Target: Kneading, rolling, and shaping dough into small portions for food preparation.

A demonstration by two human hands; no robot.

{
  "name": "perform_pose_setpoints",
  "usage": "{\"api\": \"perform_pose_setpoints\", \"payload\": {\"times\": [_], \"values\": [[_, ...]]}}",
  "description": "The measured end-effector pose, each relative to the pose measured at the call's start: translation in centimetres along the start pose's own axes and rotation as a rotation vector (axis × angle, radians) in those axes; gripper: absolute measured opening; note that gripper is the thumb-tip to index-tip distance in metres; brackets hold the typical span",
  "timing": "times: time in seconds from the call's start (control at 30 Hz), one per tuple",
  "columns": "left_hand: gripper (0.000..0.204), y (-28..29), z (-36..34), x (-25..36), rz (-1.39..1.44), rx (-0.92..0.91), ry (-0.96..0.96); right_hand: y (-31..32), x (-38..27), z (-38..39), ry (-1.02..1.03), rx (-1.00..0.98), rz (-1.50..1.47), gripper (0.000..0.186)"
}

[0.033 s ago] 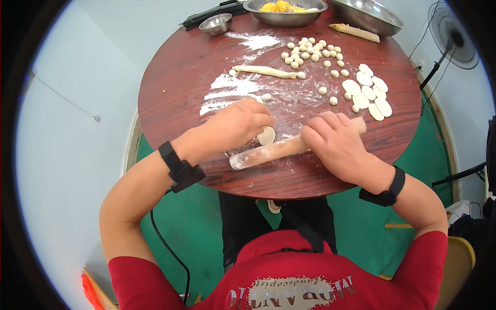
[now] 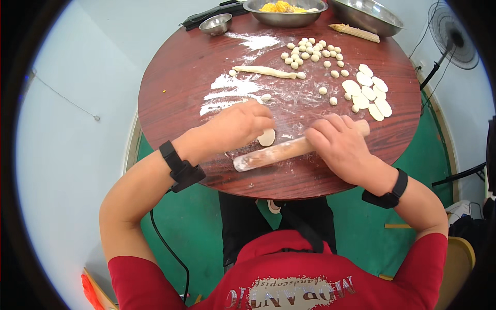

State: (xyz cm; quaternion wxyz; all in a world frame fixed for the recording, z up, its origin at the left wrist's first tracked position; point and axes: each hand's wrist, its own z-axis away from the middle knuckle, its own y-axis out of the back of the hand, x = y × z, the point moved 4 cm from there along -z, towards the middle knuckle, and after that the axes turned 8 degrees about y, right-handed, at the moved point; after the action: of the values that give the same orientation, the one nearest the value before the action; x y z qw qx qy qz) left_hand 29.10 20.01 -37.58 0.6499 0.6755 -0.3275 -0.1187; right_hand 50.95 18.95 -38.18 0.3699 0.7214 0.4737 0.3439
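My right hand [image 2: 341, 145] is wrapped over the right part of a wooden rolling pin [image 2: 276, 152], which lies slanted on the table with flour on its left end. My left hand [image 2: 235, 124] is curled, its fingertips at the upper edge of a small flattened dough disc [image 2: 266, 138]. The disc lies just beyond the pin; the fingers hide part of it. A small dough ball [image 2: 266, 97] sits past my left hand. Farther off lies a dough rope [image 2: 264, 71]. Several dough balls [image 2: 309, 49] are grouped beyond it, and flat dough rounds [image 2: 383, 107] overlap at the right.
The round reddish-brown table [image 2: 170, 103] carries streaks of white flour [image 2: 227, 88]. Along its far edge are a small metal bowl [image 2: 215, 24], a bowl with yellow food [image 2: 284, 16], another metal bowl [image 2: 368, 16] and a corncob-like piece [image 2: 355, 32]. A fan [image 2: 454, 39] stands at right.
My right hand and the rolling pin have shifted slightly to the right. My left hand and the dough disc look almost unmoved.
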Motion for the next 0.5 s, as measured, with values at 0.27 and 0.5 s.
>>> {"api": "perform_pose_setpoints", "payload": {"times": [0.27, 0.5], "values": [[0.029, -0.9, 1.1, 1.1, -0.107, -0.062, -0.048, 2.2, 2.3, 5.6, -0.233, 0.017, -0.068, 0.038], [0.043, 0.3, 3.1, 1.1, -0.098, 0.102, 0.328, 1.8, 3.1, 5.8, -0.477, 0.000, -0.243, 0.037]]}}
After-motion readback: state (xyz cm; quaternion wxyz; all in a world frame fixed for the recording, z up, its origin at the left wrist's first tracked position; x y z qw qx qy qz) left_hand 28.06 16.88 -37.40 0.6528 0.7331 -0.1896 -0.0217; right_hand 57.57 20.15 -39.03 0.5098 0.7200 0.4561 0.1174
